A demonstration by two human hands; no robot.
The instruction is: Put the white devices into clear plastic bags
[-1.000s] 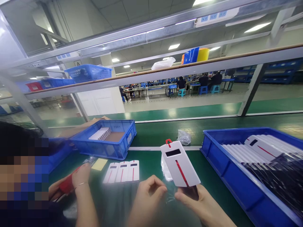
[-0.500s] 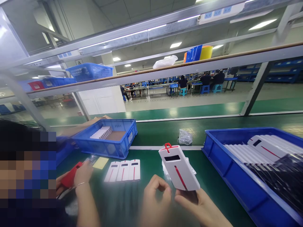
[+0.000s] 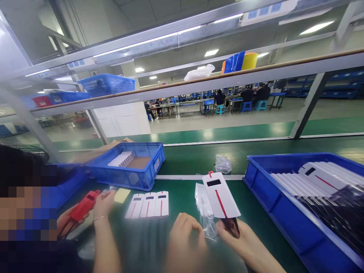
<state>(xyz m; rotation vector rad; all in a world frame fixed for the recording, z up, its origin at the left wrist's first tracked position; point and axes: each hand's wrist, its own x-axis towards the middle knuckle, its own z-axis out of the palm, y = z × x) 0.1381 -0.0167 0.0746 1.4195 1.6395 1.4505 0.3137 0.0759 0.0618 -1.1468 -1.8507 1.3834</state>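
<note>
right hand (image 3: 239, 237) grips white case (image 3: 221, 195); left hand (image 3: 186, 233) pinches clear bag (image 3: 206, 212) beside it.

I've got my right hand (image 3: 241, 237) gripping the lower end of a white power bank (image 3: 220, 194) with a red stripe, tilted up off the green bench (image 3: 184, 159); my left hand (image 3: 186, 237) pinches the clear plastic bag (image 3: 205, 210) just beside it, fingers curled on the film; three matching white units (image 3: 148, 204) lie side by side to the left; a co-worker's hand (image 3: 104, 203) next to me holds a red casing (image 3: 84, 204), a yellow card (image 3: 121, 195) lying near it; blue bin (image 3: 287, 231) on my right packed with white units, another blue tray (image 3: 127, 177) farther back left; a crumpled bag (image 3: 222, 164) sits between the two.
</note>
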